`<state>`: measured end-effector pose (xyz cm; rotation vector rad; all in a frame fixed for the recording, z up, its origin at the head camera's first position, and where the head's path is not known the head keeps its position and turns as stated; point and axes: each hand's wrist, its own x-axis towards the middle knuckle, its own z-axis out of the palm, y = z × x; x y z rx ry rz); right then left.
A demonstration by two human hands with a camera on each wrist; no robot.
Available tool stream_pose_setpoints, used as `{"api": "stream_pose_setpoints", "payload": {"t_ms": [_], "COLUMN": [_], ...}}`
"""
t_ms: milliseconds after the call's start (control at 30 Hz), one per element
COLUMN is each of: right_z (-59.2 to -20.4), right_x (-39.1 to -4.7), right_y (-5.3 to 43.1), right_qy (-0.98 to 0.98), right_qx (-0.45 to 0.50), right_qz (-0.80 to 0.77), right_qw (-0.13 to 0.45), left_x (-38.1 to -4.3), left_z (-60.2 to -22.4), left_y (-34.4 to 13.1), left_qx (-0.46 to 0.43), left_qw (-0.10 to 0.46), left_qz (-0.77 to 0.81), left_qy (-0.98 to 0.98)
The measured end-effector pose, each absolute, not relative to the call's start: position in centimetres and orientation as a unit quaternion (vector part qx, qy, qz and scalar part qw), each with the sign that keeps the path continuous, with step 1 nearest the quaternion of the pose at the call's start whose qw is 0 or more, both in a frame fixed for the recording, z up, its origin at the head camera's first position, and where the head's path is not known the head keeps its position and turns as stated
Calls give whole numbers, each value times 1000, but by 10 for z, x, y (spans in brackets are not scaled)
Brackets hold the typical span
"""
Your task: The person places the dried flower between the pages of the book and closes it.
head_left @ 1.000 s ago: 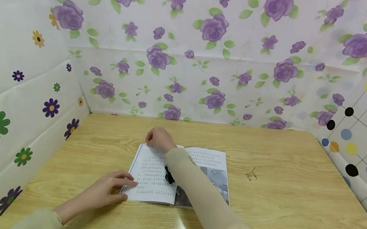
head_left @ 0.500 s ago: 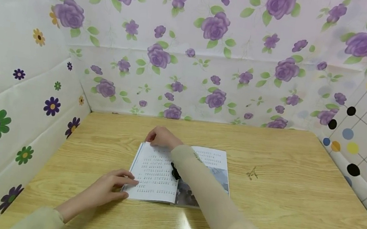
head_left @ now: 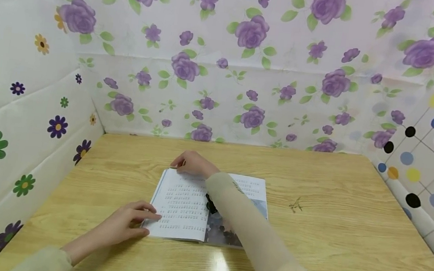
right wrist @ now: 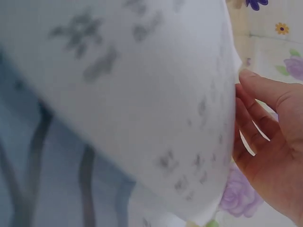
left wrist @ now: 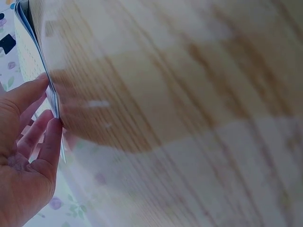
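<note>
An open book (head_left: 185,207) lies on the table, with printed text on its left page and a grey-blue picture low on its right page. My left hand (head_left: 128,223) rests at the book's lower left corner, fingers spread on the page; in the left wrist view, the fingertips of this hand (left wrist: 33,142) touch the edge of the pages. At the upper left corner, my right hand (head_left: 194,164) pinches the page edge between thumb and fingers. The right wrist view has the page (right wrist: 142,94) bowed beside the right hand (right wrist: 270,127). My right forearm hides part of both pages.
The wood-grain table (head_left: 334,227) bears a small dark twig-like mark (head_left: 296,205) right of the book. Flowered cloth (head_left: 224,65) stands behind, with patterned cloth walls at the left and right.
My right forearm and wrist have shifted slightly right, uncovering more of the left page, while the fingers stay at the upper left corner. The left hand stays in place on the book.
</note>
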<state>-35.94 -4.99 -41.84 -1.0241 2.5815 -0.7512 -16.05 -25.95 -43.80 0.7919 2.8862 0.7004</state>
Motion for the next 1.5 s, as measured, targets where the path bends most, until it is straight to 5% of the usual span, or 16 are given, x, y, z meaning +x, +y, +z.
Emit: {"api": "stream_pose_setpoints", "payload": {"t_ms": [433,1100,1500], "right_z": [-395,-382,-394], "right_x": [-350,-304,-282], "right_y": [-11,107,178], "right_qy": [862,852,872], "right_qx": [-377,-342,-297], "right_qz": [-325,-393,-385], "right_qw": [94,-46,-62], "left_x": [-159,-159,-160], "left_z": [-438,-437,-438], "left_y": [-258,-257,-257], "left_qx": [259,249,252], "left_qw": [32,41,41], "left_qz": [235,243,241], "left_qy": [936,937,936]}}
